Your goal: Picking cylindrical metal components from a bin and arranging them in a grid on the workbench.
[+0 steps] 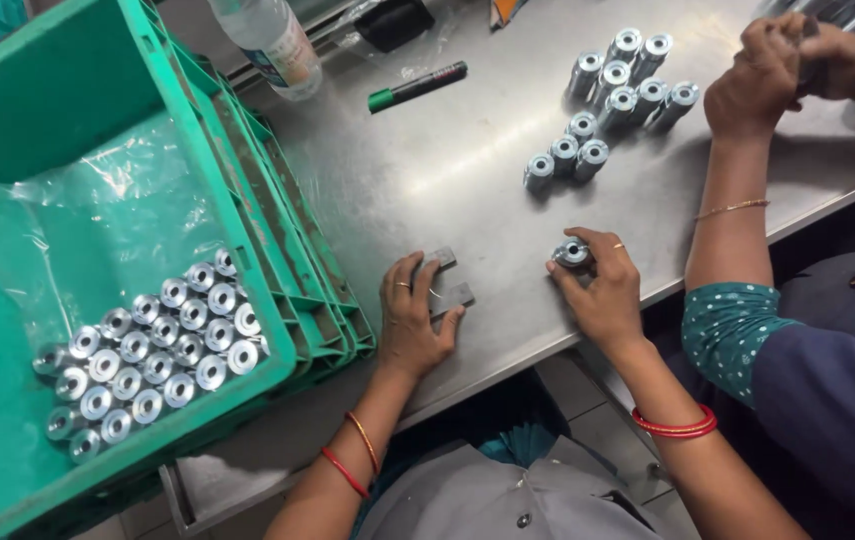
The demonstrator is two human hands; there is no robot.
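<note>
Right hand (602, 290) — grip pinching metal bush (572, 253), bore up-left, axis tilted; left hand (415, 318) on gauge block (452, 297).

Twelve loose metal bushings (611, 98) stood clustered on the steel table (447, 170), with one more under the right hand (597, 290). Roughly twenty-six filled the green crate (97, 90) (some overlapped, so that count was approximate). Two small grey blocks (445, 282), one marker (417, 86) and one plastic bottle (272, 42) lay there.
</note>
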